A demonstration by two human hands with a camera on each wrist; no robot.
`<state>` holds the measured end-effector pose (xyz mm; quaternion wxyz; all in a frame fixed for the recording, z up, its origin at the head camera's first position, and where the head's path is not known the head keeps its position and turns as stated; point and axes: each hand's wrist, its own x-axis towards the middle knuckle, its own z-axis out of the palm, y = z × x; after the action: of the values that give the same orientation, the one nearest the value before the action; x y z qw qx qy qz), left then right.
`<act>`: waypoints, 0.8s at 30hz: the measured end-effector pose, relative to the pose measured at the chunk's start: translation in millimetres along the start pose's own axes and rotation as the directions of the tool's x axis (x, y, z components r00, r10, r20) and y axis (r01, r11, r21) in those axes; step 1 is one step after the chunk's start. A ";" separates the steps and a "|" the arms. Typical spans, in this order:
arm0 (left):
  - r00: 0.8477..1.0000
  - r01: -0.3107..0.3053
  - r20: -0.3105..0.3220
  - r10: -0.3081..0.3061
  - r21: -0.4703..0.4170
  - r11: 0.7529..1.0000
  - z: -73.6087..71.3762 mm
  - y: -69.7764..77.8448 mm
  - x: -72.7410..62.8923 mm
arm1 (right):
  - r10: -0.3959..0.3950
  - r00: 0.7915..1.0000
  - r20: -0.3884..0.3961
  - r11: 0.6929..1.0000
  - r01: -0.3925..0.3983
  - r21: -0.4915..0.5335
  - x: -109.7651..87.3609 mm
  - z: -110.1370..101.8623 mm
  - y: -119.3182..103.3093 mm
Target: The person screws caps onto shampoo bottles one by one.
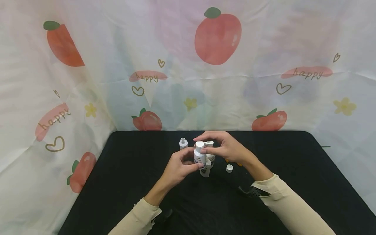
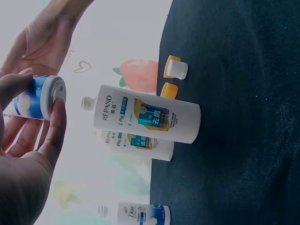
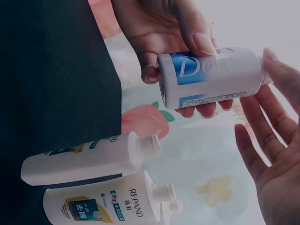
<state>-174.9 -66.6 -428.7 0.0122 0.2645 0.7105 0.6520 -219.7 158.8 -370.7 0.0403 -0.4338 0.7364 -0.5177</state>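
My left hand [image 1: 177, 163] holds a small white-and-blue Dove bottle [image 3: 206, 75] up over the table, thumb on one side and fingers behind and under its base. A white cap [image 1: 199, 146] tops the bottle. At that end my right hand [image 1: 224, 145] pinches the cap between thumb and finger, its other fingers spread. Just behind and below stand white REPAND bottles [image 2: 150, 115] with bare necks. Another small Dove bottle [image 2: 140, 213], uncapped, is to the left of them.
A loose white cap [image 1: 229, 168] lies on the black table [image 1: 132, 182] right of the bottles. Close to the REPAND bottles are a yellow piece [image 2: 169, 90] and a white-and-yellow cap [image 2: 177, 69]. A printed curtain [image 1: 182, 39] hangs behind the table.
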 end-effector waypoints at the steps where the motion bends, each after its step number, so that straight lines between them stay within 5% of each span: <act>1: 1.000 -0.002 0.000 0.002 -0.002 1.000 0.2 0.2 0.1 | 0.008 1.000 -0.002 1.000 -0.008 0.009 -0.2 0.2 -0.2; 24: 1.000 0.004 -0.011 -0.004 -0.011 1.000 2.6 1.2 1.9 | -0.057 0.998 -0.026 0.998 0.057 -0.024 -4.3 -3.5 6.3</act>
<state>-175.1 -63.5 -427.4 0.0113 0.2594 0.7076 0.6572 -222.6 164.8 -375.8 0.0107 -0.4480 0.7301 -0.5159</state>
